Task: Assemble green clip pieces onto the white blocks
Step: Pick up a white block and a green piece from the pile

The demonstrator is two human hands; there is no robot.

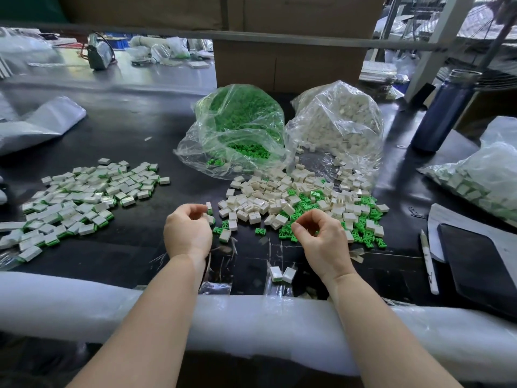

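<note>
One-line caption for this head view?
Both hands hover over loose white blocks and green clips, finished pile at left.

We count two hands [187,231], two open parts bags [237,127], one blue bottle [442,113], one pen [429,264]; loose pieces uncountable.

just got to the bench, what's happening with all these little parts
A person is fitting green clips onto white blocks. The left hand holds white blocks at its fingertips; the right hand hovers, fingers curled, over the loose mix. Finished pieces lie piled to the left, and bags behind hold more stock.
</note>
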